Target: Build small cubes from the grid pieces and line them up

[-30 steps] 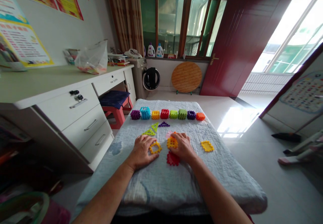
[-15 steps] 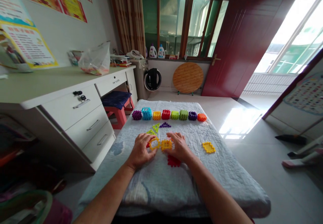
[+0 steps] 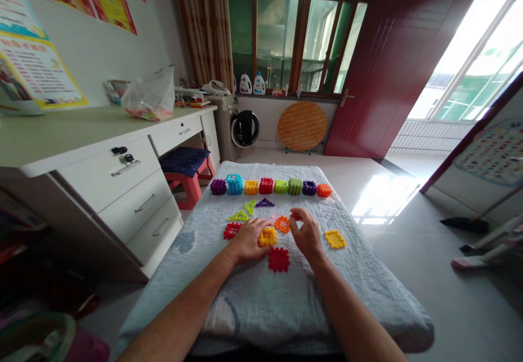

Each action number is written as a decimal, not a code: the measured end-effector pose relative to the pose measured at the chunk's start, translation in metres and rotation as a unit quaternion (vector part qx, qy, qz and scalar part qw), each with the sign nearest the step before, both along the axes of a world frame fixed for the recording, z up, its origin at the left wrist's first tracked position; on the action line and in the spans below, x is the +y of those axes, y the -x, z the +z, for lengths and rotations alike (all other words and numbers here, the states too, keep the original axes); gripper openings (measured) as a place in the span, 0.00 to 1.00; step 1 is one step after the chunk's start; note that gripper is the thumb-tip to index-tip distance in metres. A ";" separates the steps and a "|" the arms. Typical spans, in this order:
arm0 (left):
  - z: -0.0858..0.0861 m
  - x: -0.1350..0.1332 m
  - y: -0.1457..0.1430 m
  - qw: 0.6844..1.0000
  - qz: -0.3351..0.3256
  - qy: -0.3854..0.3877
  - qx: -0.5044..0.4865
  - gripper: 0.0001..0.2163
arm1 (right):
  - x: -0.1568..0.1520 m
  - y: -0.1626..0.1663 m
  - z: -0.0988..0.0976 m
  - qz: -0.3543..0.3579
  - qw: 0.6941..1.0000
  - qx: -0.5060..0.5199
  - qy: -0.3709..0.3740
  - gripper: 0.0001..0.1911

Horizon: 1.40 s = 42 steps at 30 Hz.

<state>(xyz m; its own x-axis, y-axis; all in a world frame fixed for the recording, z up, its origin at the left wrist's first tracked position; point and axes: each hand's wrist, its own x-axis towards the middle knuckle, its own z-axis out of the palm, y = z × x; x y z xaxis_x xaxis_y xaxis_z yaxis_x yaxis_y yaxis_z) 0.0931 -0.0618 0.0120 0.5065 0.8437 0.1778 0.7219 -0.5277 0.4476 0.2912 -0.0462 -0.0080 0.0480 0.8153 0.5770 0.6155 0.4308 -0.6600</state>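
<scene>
Head view: left hand (image 3: 247, 240) wrapped around yellow notched block (image 3: 268, 237) at middle of cloth-covered table (image 3: 355, 291), thumb and fingers pinching its sides. Right hand (image 3: 307, 235) seemingly unladen, fingers curled, thumb apart, just beside orange notched frame (image 3: 282, 224). Red notched tile (image 3: 279, 259) lies nearer wearer. Step, judged: left steadying block, right free. Next move calls for keeping block squared; gripping orange frame would need right fingertips at its rim.

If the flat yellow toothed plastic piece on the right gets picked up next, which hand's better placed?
Right, I'd say. The right hand is nearer the flat yellow toothed plastic piece and appears to hold nothing; the left hand is farther away and occupied with a yellow latticed plastic block.
</scene>
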 end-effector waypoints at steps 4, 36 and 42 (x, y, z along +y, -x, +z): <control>-0.008 -0.002 0.003 1.000 0.016 0.015 -0.016 0.26 | -0.002 0.002 0.002 -0.003 1.000 -0.001 0.011 0.10; 0.014 0.020 -0.007 0.977 -0.014 0.030 0.212 0.13 | -0.006 -0.010 0.005 0.006 0.995 -0.085 0.048 0.13; 0.011 0.022 -0.001 0.985 -0.014 0.031 0.167 0.13 | -0.023 -0.086 0.021 -0.114 0.936 -0.280 0.181 0.26</control>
